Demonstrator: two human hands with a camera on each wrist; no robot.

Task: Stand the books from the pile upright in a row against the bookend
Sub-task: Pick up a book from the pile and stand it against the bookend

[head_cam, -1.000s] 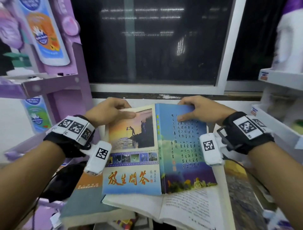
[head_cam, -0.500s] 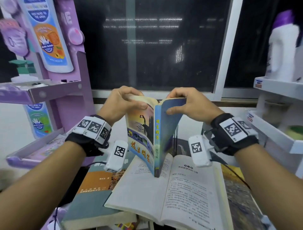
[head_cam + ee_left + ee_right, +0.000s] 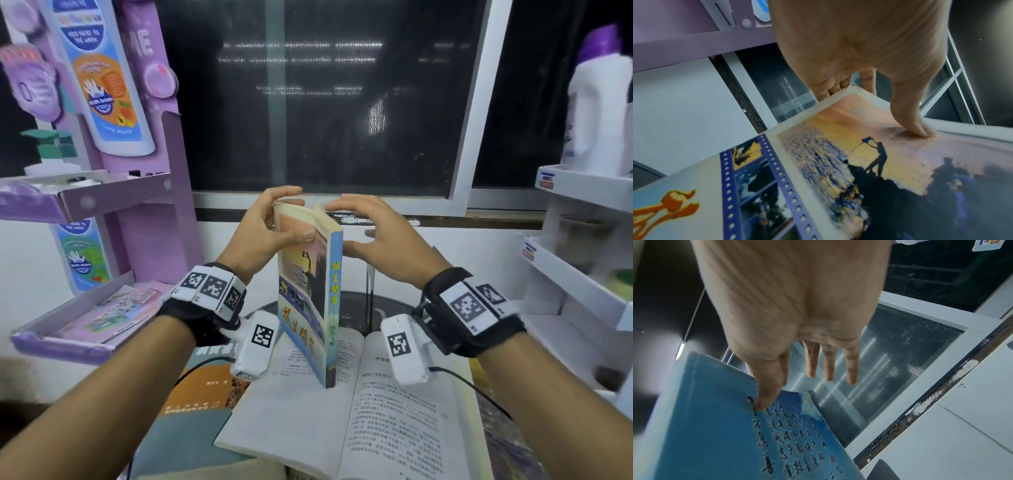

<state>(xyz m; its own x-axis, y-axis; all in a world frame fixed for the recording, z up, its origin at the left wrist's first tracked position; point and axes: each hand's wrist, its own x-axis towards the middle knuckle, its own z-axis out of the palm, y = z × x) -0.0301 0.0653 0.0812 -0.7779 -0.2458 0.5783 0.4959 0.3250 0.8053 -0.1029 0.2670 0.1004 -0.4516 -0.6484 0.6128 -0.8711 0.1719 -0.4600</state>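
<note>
A paperback with a sunset cover (image 3: 310,291) stands upright, spine toward me, on an open book (image 3: 394,411) atop the pile. My left hand (image 3: 270,226) pinches its top corner, thumb (image 3: 916,126) on the front cover (image 3: 838,162) and fingers over the top edge. My right hand (image 3: 370,233) has straight fingers. Only its thumb (image 3: 766,395) touches the blue back cover (image 3: 715,426). A thin black upright piece (image 3: 368,294), possibly the bookend, stands just behind the book on a dark round surface.
An orange and teal book (image 3: 191,404) lies under the open one at the left. A purple display stand (image 3: 102,195) fills the left, white shelves (image 3: 582,274) with a bottle (image 3: 599,113) the right. A dark window (image 3: 325,102) is straight ahead.
The paperback, lying open face down a second ago, has been lifted, folded shut and stood upright. My right hand's fingers have straightened off the back cover.
</note>
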